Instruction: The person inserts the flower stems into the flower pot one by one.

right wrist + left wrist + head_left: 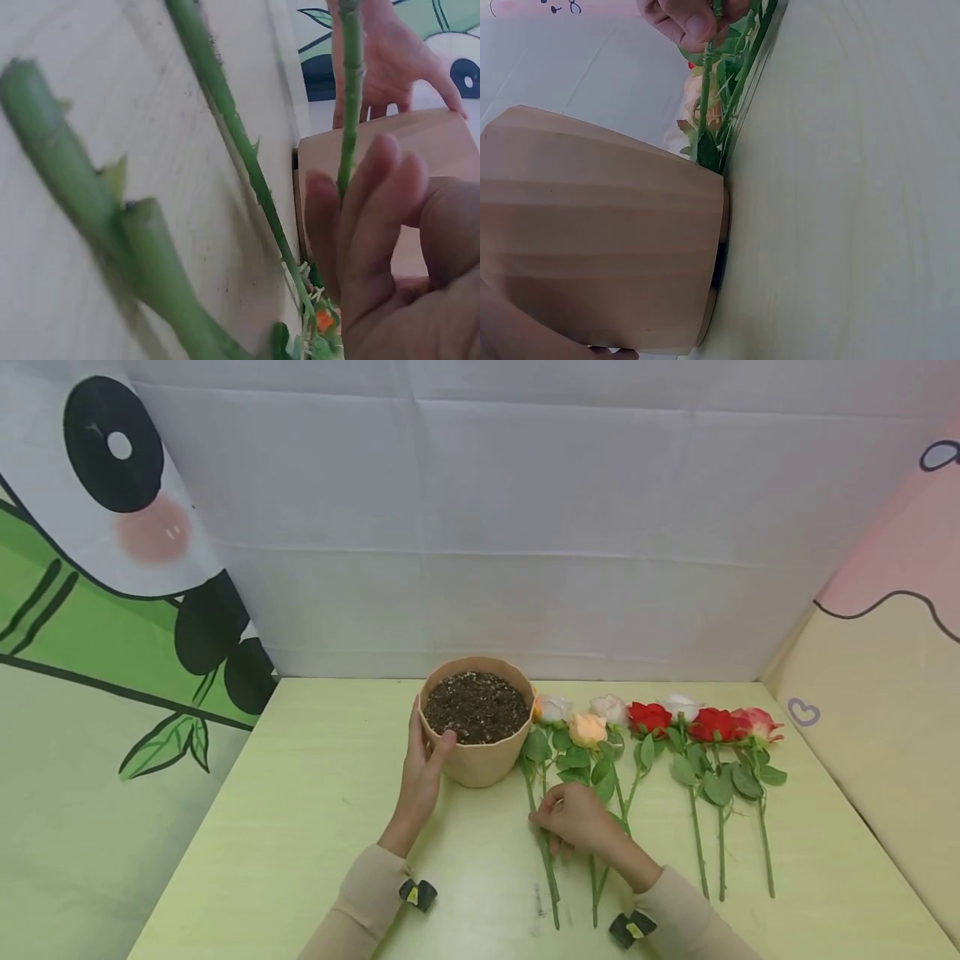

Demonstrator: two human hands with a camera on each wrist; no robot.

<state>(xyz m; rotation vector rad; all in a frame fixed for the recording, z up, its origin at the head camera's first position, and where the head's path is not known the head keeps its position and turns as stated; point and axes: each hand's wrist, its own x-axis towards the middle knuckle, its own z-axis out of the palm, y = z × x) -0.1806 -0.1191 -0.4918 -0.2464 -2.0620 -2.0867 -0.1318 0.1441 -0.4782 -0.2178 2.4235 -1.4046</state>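
Note:
A peach-coloured flower pot (483,768) full of dark soil (476,706) stands upright on the table. My left hand (422,781) grips its left side, thumb at the rim and fingers round the outer wall. To the right of the pot, my right hand (577,818) pinches a green rose stem (351,82) between thumb and fingers. In the left wrist view that stem rises at a slant from the flowers beside the pot. Its bloom is hard to make out; an orange one (537,708) shows partly behind the pot. A peach rose (587,729) lies close by.
More roses lie side by side to the right, among them a red one (649,717), a white one (681,706) and a pink one (757,724), stems toward me. The pale yellow table (300,827) meets a white cloth wall (480,527) behind. Printed panels flank both sides.

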